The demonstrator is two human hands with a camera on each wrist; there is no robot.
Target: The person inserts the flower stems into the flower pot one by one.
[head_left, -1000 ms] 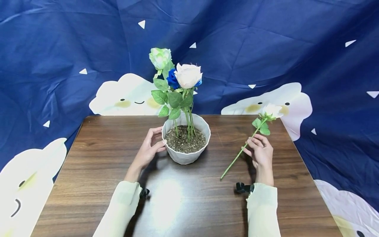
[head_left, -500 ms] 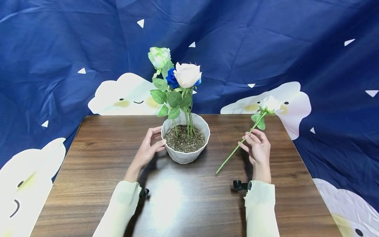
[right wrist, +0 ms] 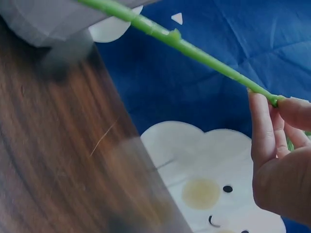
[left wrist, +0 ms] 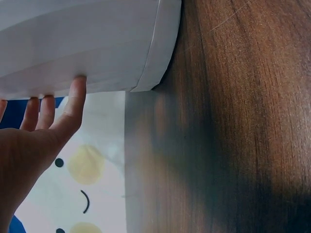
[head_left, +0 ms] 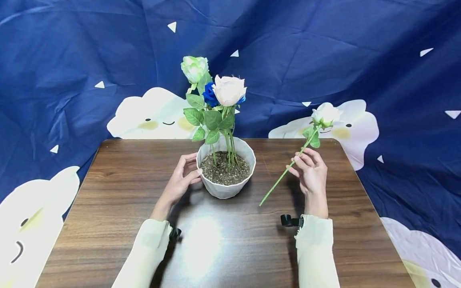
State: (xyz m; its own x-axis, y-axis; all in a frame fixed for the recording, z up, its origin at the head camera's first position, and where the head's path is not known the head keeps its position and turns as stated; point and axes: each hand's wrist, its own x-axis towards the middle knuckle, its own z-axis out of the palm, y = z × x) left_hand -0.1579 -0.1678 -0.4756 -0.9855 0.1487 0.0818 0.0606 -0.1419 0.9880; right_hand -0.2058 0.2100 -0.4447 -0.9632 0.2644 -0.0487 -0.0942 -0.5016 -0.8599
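Note:
A white faceted flowerpot (head_left: 224, 191) stands on the table, filled with soil (head_left: 224, 170). Upright in it are a green-white rose (head_left: 195, 69), a pale pink rose (head_left: 229, 91) and a blue rose (head_left: 210, 95) partly hidden behind it. My left hand (head_left: 180, 180) rests its fingertips and thumb against the pot's left side. The left wrist view shows those fingertips on the pot wall (left wrist: 112, 53). To the pot's right, my right hand (head_left: 312, 172) pinches the stem of a white rose (head_left: 325, 115) between thumb and fingers. Its stem (right wrist: 209, 59) slants down-left toward the pot, its tip above the tabletop.
The brown wooden table (head_left: 119, 224) reflects a bright light in front of the pot. Behind it hangs a dark blue cloth (head_left: 288, 48) printed with white clouds and small triangles. Black wrist mounts (head_left: 291, 221) sit at both cuffs.
My right hand has moved up and slightly left with the white rose, and the stem's lower end has come closer to the pot. The left hand stays at the pot.

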